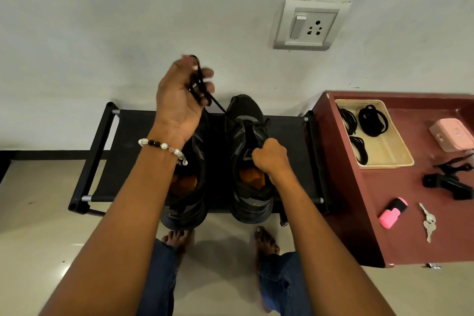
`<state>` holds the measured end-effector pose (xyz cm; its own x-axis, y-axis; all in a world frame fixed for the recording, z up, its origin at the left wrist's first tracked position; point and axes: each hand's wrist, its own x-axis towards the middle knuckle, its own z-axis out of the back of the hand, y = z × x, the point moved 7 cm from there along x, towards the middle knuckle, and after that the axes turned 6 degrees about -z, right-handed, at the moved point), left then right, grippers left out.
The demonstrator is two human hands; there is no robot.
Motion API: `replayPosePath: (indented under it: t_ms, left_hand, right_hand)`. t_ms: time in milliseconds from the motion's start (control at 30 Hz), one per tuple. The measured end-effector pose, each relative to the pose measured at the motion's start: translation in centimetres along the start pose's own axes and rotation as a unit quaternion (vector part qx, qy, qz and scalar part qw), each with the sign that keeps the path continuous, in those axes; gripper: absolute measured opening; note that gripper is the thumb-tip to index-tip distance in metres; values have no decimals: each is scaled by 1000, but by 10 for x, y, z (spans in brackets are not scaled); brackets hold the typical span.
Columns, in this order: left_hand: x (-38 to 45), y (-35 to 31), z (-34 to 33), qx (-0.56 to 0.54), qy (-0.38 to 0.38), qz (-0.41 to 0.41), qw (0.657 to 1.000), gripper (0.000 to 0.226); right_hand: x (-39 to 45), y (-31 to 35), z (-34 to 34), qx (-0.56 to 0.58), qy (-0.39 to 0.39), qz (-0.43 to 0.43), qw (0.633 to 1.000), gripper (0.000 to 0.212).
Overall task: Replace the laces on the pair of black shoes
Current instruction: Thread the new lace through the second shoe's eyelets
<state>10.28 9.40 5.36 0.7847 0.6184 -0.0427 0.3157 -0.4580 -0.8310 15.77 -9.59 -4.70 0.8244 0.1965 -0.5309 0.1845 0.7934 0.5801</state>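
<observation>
The two black shoes (218, 161) sit side by side on the low black rack (128, 151), close enough to reach. The right hand (269, 159) grips the right shoe's top to keep it from moving. The left hand (179, 100) curls its fingers around the black lace (202, 90), pulling it up and away.

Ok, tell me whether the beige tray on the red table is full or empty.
Partly full. The beige tray holds three bundles of black laces, with bare bottom showing beside them.
</observation>
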Motion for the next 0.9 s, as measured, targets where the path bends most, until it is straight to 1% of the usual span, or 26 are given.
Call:
replayPosePath:
  t_ms: [33,67,100,133,200,233,267,300,333,400,533,600,733,800,833,900]
  left_hand:
    - [-1,8,1,97,-6,6,995,12]
    - [-1,18,3,223,-5,8,975,11]
    - [-2,30,3,343,7,8,939,10]
    - [-3,42,3,441,31,6,897,9]
    - [-5,65,1,594,87,-6,799,13]
    - [-7,74,-1,656,104,-11,748,17]
    - [-8,79,-1,700,113,-13,705,22]
    - [-9,82,-2,724,113,-10,680,26]
    - [-8,84,-2,734,109,-4,671,30]
    - [-5,84,-3,733,105,7,672,30]
    - [-2,81,4,698,102,20,708,23]
    - [-2,81,7,690,89,3,718,19]
    - [-2,83,5,676,83,-11,732,22]
    - [-2,83,4,683,83,-25,725,18]
    - [-3,84,3,694,84,-36,714,17]
    - [-4,85,0,723,89,-60,682,19]
  right_hand:
    - [0,0,0,-1,0,-1,1000,31]
    - [0,0,0,0,1,-2,1000,31]
    - [0,0,0,2,1,-5,1000,32]
    - [-1,0,0,2,0,-7,1000,31]
    - [-1,0,0,-1,1,-11,1000,27]
    - [0,0,0,1,1,-12,1000,25]
    - [-1,0,0,5,1,-13,1000,24]
    - [0,-1,0,10,1,-14,1000,23]
    - [0,-1,0,14,0,-14,1000,22]
    - [0,-2,1,18,0,-14,1000,22]
    - [0,-1,1,15,-1,-15,1000,23]
    - [-1,-1,1,14,-2,-16,1000,25]
    - [0,-1,2,11,-5,-19,1000,23]
    - [0,-1,2,12,-5,-21,1000,24]
    - [0,-2,2,13,-6,-21,1000,24]
    - [0,-2,1,17,-8,-22,1000,25]
